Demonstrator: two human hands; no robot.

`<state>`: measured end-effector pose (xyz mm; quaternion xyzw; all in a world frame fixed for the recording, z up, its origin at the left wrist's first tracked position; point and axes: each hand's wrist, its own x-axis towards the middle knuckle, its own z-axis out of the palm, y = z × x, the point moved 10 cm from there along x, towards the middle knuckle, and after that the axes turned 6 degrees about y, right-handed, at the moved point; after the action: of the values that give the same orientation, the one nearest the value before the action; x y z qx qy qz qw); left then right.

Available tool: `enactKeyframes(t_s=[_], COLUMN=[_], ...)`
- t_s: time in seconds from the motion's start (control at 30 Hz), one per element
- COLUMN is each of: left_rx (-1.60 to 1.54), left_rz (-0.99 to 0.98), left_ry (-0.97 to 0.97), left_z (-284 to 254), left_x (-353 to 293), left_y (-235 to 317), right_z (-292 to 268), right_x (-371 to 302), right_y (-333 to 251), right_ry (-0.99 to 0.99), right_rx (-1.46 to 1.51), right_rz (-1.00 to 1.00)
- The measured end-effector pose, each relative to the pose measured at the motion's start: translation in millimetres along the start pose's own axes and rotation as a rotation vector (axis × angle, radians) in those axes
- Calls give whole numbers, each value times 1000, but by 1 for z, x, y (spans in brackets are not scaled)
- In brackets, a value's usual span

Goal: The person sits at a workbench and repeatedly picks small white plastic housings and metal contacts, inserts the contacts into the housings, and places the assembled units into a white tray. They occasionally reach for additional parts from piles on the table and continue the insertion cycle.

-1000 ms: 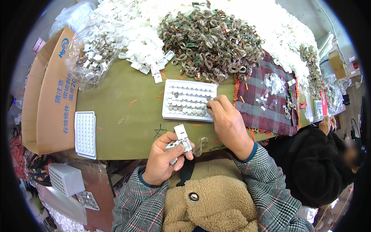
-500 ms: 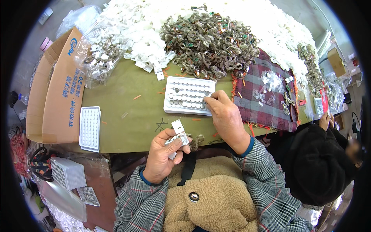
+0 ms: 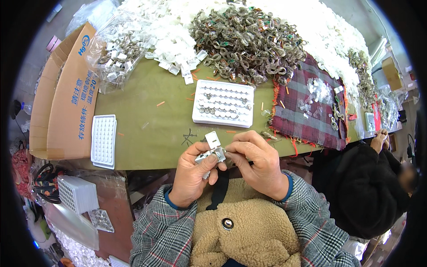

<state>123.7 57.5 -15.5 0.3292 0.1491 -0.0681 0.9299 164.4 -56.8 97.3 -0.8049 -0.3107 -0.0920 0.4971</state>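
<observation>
My left hand is closed around a small white plastic case whose flap stands raised; more white plastic shows between its fingers. Against the case's right side, my right hand pinches with thumb and forefinger. Whatever lies between those right fingertips is too small and covered to make out. Beyond both hands is a white tray with rows of round wells, some holding small silvery discs.
A heap of coiled grey wires and piles of white plastic parts cover the table's far side. An open carton and another white tray stand left. Right lie a plaid cloth and a co-worker in black.
My right hand has left the tray and come down to the white case in my left hand. The left hand keeps its hold. The whole view has shifted slightly.
</observation>
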Motion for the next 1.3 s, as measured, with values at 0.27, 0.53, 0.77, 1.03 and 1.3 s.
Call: enactKeyframes(t_s=[0.27,0.53,0.77,1.03,1.3], left_rx=[148,8,121,116,148], left_rz=[26,-12,-17,-36,-108], left_ry=[19,-55,0,-4,-86], left_z=[6,19,15,26,49], left_x=[-13,-27,-43,-64,-89], left_y=[-7,-12,-21,-44,-68], right_z=[6,-16,-13,-27,-56], right_x=[-16,-24,-38,-90,-119], right_y=[-12,-18,-44,-61,-36], right_ry=[-41,67,79,244,355], right_rx=[14,84,91,-159,257], right_rz=[-104,-62,-324,-529,-198])
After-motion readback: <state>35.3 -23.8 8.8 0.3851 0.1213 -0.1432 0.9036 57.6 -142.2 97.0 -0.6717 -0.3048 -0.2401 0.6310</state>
